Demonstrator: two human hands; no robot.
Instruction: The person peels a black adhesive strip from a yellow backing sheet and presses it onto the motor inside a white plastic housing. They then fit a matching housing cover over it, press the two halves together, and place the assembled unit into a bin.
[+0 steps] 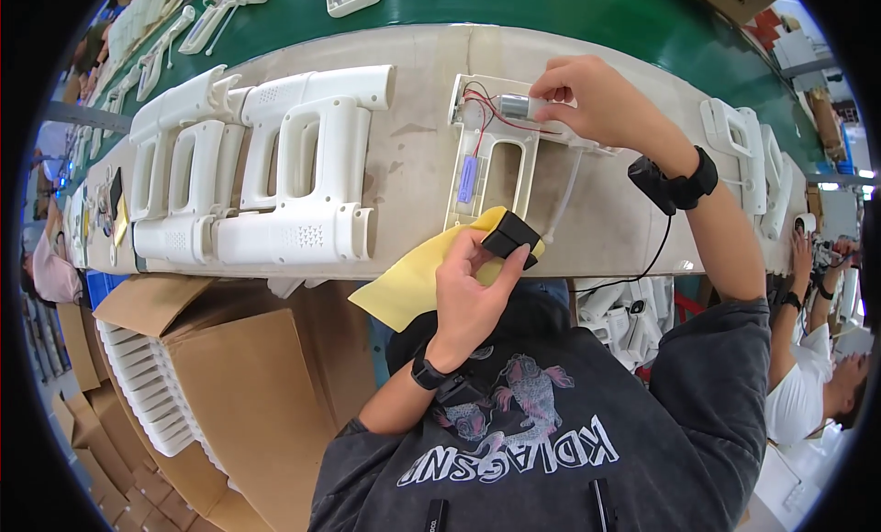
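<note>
My left hand (473, 280) is closed in a pinch on a small black rectangular block (510, 237). A yellow sheet (401, 289) hangs at the same fingers, partly behind them. In front of me lies an open white plastic housing half (456, 110) with a looped handle. Inside it are red wires (479, 128), a purple cylindrical part (467, 179) in the handle, and a silver cylindrical motor (518, 107). The fingertips of my right hand (587, 96) are closed around the motor's right end, at a whitish piece. A thin white tube (567, 194) curves down beside the housing.
White housing shells (294, 165) stand in a row at the left of the table (413, 147); more shells (748, 156) lie at the right. A green surface (514, 38) runs behind. Below left is a cardboard box (248, 385). Another person (812, 367) is at far right.
</note>
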